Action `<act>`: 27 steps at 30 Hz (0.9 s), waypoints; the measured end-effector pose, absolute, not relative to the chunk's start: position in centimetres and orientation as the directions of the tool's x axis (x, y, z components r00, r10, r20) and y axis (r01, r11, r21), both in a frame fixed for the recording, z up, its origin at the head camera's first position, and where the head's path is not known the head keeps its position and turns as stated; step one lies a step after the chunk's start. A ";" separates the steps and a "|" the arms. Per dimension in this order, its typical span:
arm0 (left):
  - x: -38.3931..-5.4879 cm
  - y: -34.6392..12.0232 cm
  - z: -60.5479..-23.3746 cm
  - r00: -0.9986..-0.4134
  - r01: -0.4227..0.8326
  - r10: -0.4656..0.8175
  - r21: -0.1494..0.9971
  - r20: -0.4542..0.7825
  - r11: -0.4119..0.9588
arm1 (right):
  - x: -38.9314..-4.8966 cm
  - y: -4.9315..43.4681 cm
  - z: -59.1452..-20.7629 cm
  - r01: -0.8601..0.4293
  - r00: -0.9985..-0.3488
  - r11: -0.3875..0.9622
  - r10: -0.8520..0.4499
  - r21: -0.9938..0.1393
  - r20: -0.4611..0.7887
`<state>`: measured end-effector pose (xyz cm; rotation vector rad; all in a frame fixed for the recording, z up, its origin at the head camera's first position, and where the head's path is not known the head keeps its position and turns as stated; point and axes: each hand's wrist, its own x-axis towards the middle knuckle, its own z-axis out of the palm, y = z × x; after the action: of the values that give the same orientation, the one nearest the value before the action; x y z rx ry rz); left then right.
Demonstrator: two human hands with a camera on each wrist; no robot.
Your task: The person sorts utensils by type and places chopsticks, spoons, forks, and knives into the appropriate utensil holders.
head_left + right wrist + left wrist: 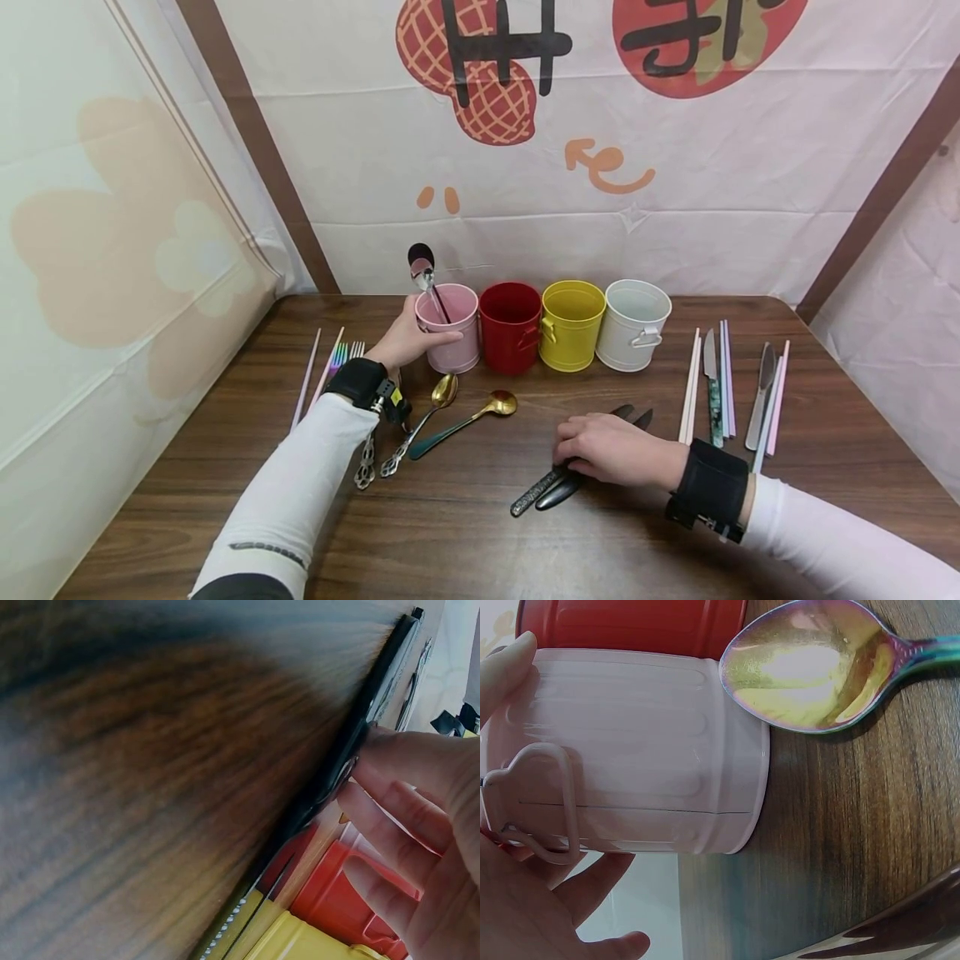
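Observation:
My left hand (405, 337) grips the pink bucket (454, 354) near its rim, thumb along the front. A black spoon (421, 252) and a shinier spoon (422, 275) stick up out of that bucket. In the left wrist view a rainbow-sheen spoon (802, 667) appears beside the bucket's base. Over at the right, my right hand (618, 450) is on two dark table knives, one with a speckled handle (531, 492), the other with a glossy black handle (558, 492). The right wrist view has thumb and fingers pinching a black knife (337, 761); which one, I cannot tell.
Red (510, 333), yellow (572, 333) and white (633, 333) buckets continue the row at the back. Gold-bowled spoons (501, 403) lie between the hands. Chopsticks (305, 379) and forks (357, 350) lie left; more chopsticks (690, 387) and knives (761, 396) lie right.

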<state>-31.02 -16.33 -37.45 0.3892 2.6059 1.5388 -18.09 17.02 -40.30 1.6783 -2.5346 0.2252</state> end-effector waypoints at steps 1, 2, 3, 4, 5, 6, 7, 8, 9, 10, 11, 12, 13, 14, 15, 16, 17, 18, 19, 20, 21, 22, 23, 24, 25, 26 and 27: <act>-31.0 -16.3 -37.4 -0.963 0.172 0.263 0.872 0.051 0.459 | -18.1 17.0 -40.3 -0.921 -0.389 0.384 -0.908 -0.065 0.157; -31.0 -16.3 -37.4 -0.963 0.171 0.264 0.873 0.051 0.458 | -18.1 17.0 -40.3 -0.921 -0.390 0.385 -0.907 -0.061 0.156; -31.0 -16.3 -37.4 -0.963 0.171 0.264 0.873 0.051 0.456 | -18.1 17.0 -40.3 -0.920 -0.392 0.387 -0.907 -0.059 0.154; -31.0 -16.3 -37.3 -0.963 0.172 0.264 0.875 0.052 0.453 | -18.1 17.0 -40.3 -0.920 -0.393 0.388 -0.907 -0.058 0.153; -31.0 -16.3 -37.3 -0.963 0.172 0.265 0.876 0.053 0.450 | -18.1 16.9 -40.3 -0.920 -0.392 0.389 -0.907 -0.055 0.153; -30.9 -16.3 -37.3 -0.963 0.173 0.265 0.878 0.055 0.446 | -18.1 16.9 -40.3 -0.921 -0.390 0.386 -0.908 -0.053 0.155; -30.9 -16.3 -37.3 -0.963 0.174 0.265 0.879 0.057 0.444 | -18.1 16.9 -40.3 -0.922 -0.387 0.384 -0.909 -0.051 0.157; -30.9 -16.3 -37.3 -0.963 0.174 0.264 0.879 0.057 0.443 | -18.1 16.9 -40.3 -0.923 -0.384 0.381 -0.909 -0.046 0.161; -31.0 -16.3 -37.4 -0.963 0.174 0.263 0.879 0.058 0.444 | -18.2 16.8 -40.4 -0.925 -0.380 0.378 -0.910 -0.041 0.165; -31.0 -16.3 -37.4 -0.963 0.174 0.262 0.879 0.058 0.444 | -18.2 16.8 -40.4 -0.927 -0.375 0.375 -0.912 -0.034 0.169; -31.0 -16.3 -37.4 -0.964 0.173 0.261 0.878 0.057 0.446 | -18.2 16.8 -40.4 -0.928 -0.370 0.371 -0.913 -0.028 0.173; -31.0 -16.4 -37.5 -0.964 0.172 0.260 0.877 0.056 0.448 | -18.2 16.8 -40.4 -0.930 -0.366 0.368 -0.914 -0.023 0.177; -31.1 -16.4 -37.5 -0.964 0.173 0.261 0.877 0.056 0.449 | -18.2 16.8 -40.5 -0.930 -0.363 0.366 -0.914 -0.018 0.179; -31.1 -16.4 -37.6 -0.963 0.176 0.263 0.876 0.058 0.448 | -18.2 16.8 -40.5 -0.931 -0.360 0.364 -0.915 -0.012 0.182; -31.1 -16.4 -37.6 -0.962 0.179 0.267 0.877 0.061 0.446 | -18.1 16.8 -40.5 -0.932 -0.357 0.362 -0.916 -0.004 0.182; -30.8 -16.4 -37.3 -0.962 0.172 0.269 0.880 0.054 0.442 | -18.1 16.8 -40.4 -0.933 -0.354 0.360 -0.918 0.002 0.180; -30.4 -16.2 -36.8 -0.960 0.173 0.274 0.881 0.051 0.440 | -18.1 16.8 -40.4 -0.934 -0.351 0.358 -0.920 0.010 0.177; -30.1 -16.1 -36.4 -0.960 0.168 0.276 0.882 0.045 0.439 | -18.0 16.8 -40.4 -0.934 -0.347 0.356 -0.921 0.019 0.175; -29.7 -16.0 -35.9 -0.959 0.165 0.280 0.885 0.041 0.436 | -18.0 16.8 -40.4 -0.935 -0.343 0.353 -0.923 0.026 0.174; -29.3 -15.9 -35.5 -0.958 0.163 0.283 0.887 0.038 0.433 | -18.0 16.8 -40.4 -0.936 -0.340 0.350 -0.925 0.034 0.170; -29.3 -15.8 -35.4 -0.958 0.159 0.283 0.890 0.034 0.428 | -18.0 16.8 -40.4 -0.938 -0.335 0.346 -0.927 0.040 0.169; -29.3 -15.8 -35.3 -0.959 0.156 0.283 0.891 0.032 0.427 | -18.0 16.9 -40.4 -0.939 -0.329 0.340 -0.929 0.042 0.171; -29.5 -15.9 -35.7 -0.958 0.162 0.283 0.888 0.038 0.430 | -18.0 16.9 -40.5 -0.940 -0.324 0.337 -0.930 0.048 0.177; -30.0 -16.1 -36.2 -0.959 0.163 0.279 0.887 0.040 0.431 | -18.0 16.9 -40.5 -0.941 -0.321 0.334 -0.929 0.048 0.183; -30.4 -16.2 -36.7 -0.959 0.168 0.278 0.886 0.046 0.431 | -18.0 16.9 -40.6 -0.941 -0.319 0.334 -0.928 0.051 0.190; -30.8 -16.4 -37.2 -0.960 0.172 0.276 0.884 0.051 0.434 | -17.9 16.9 -40.6 -0.939 -0.322 0.339 -0.926 0.058 0.199; -31.2 -16.5 -37.6 -0.961 0.173 0.273 0.883 0.053 0.436 | -17.7 16.9 -40.6 -0.934 -0.332 0.351 -0.919 0.060 0.213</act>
<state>-31.18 -16.51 -37.64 0.4012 2.5787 1.5676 -17.75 16.92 -40.59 1.6751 -2.4022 0.1075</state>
